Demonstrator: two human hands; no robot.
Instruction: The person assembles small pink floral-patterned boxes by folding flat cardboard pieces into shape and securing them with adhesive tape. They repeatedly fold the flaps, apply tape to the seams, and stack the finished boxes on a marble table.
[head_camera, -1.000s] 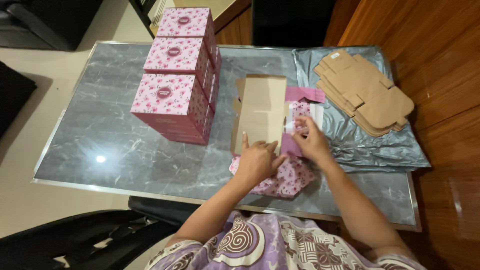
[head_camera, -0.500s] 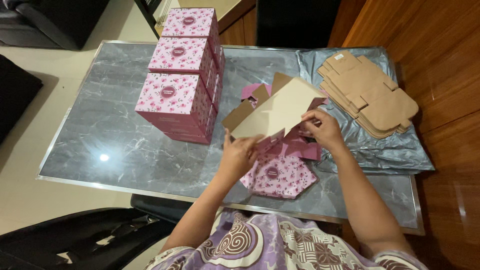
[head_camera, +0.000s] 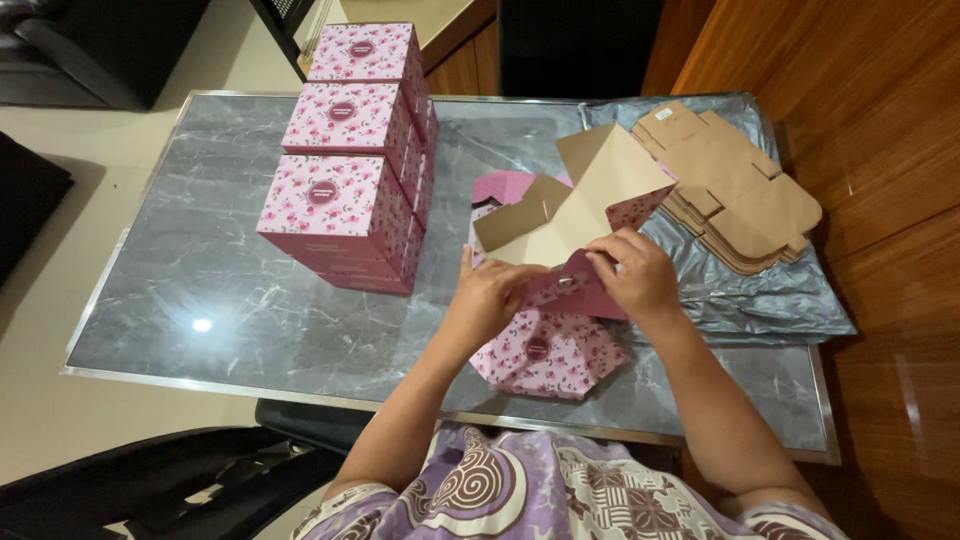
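Observation:
A half-folded cardboard box (head_camera: 575, 205), pink and floral outside and plain brown inside, is lifted off the grey marble table (head_camera: 230, 290). My left hand (head_camera: 487, 300) grips its left lower side. My right hand (head_camera: 633, 272) pinches a pink flap at its right lower side. The brown inner panels tilt up and away from me. Below my hands a flat pink floral box piece (head_camera: 550, 355) lies on the table near the front edge.
A stack of finished pink floral boxes (head_camera: 350, 160) stands at the table's left middle. A pile of flat brown box blanks (head_camera: 725, 185) rests on grey plastic wrap (head_camera: 760, 295) at the right. A black chair (head_camera: 150, 480) sits below left.
The box blank lay flat under my hands a second ago. Both hands have lifted it and folded its panels upward, uncovering the floral piece beneath.

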